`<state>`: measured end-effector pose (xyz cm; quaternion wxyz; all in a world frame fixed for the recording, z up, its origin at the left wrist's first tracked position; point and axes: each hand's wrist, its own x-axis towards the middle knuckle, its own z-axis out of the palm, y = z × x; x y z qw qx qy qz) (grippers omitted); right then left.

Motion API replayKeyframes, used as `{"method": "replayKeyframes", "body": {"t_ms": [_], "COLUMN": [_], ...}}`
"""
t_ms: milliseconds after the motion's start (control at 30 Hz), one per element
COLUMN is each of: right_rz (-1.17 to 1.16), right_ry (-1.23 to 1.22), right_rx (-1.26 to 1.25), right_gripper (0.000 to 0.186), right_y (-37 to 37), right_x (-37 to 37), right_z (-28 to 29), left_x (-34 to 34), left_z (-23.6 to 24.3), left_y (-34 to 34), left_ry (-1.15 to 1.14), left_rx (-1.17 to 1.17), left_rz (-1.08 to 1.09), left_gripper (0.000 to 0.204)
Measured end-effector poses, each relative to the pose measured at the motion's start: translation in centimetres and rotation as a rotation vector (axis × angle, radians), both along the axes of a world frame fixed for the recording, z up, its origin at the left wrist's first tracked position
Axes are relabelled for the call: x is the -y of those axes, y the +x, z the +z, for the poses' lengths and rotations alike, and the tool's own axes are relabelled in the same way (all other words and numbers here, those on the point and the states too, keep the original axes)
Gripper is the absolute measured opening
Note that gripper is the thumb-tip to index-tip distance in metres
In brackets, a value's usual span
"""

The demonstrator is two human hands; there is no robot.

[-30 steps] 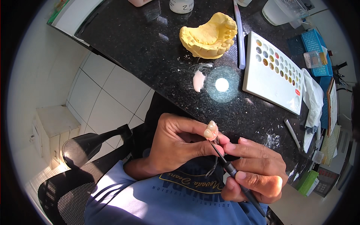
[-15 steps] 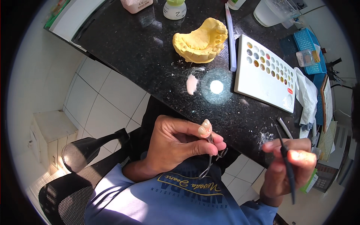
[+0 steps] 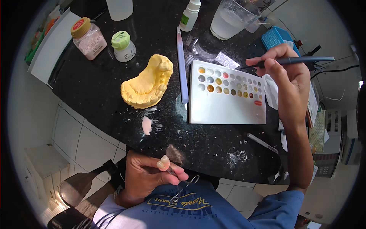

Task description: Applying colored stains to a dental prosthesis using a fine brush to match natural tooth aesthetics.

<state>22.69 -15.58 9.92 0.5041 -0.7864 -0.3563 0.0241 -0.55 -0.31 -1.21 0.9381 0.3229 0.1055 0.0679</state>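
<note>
My left hand (image 3: 143, 173) is closed near the table's front edge around a slim metal clamp (image 3: 194, 179) with looped handles. At its tip sits a small dental piece (image 3: 163, 163) of glossy white teeth on a pinkish base. Over the far right corner of a white porcelain palette (image 3: 225, 110), my right hand (image 3: 289, 74) pinches a dark-handled brush (image 3: 305, 60). Its thin tip points left, just past the palette's far edge; contact cannot be made out. The palette holds rows of small wells in yellow, brown, grey and red.
A yellow plaster jaw model (image 3: 148, 82) and a pink powder patch (image 3: 146, 126) lie left of a lilac spatula-like stick (image 3: 183, 72). Behind stand a pink-filled jar (image 3: 89, 40), green-capped jar (image 3: 123, 47), dropper bottle (image 3: 190, 17) and water cup (image 3: 228, 23). A pale pen-like tool (image 3: 263, 143) lies right.
My right hand has swung up and forward with the brush, from beside my body to the palette's far corner. The view has shifted; my left hand still holds the clamp and teeth.
</note>
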Motion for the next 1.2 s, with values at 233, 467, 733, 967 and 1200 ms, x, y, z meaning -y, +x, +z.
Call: {"method": "replayKeyframes", "body": {"t_ms": [233, 467, 733, 967, 1200], "right_rz": [0.076, 0.083, 0.118, 0.025, 0.115], "right_ry": [-0.148, -0.169, -0.133, -0.11, 0.097], "right_rx": [-0.134, -0.175, -0.109, -0.095, 0.079], "right_gripper": [0.006, 0.006, 0.006, 0.01, 0.02], "right_y": [1.3, 1.5, 1.3, 0.2, -9.5], "right_x": [-1.2, -1.3, -1.1, -0.9, 3.7], "right_z": [-0.8, -1.2, -1.4, -0.5, 1.2], "left_x": [-0.7, -0.9, -0.6, -1.2, -1.0], "left_z": [1.4, 0.3, 0.8, -0.1, 1.8], "left_y": [0.2, 0.5, -0.1, 0.3, 0.7], "left_ry": [0.013, 0.034, 0.025, 0.123, -0.032], "left_rx": [-0.168, 0.021, -0.046, 0.006, -0.047], "left_rz": [-0.1, -0.082, -0.076, -0.142, -0.111], "left_gripper": [0.008, 0.009, 0.012, 0.013, 0.018]}}
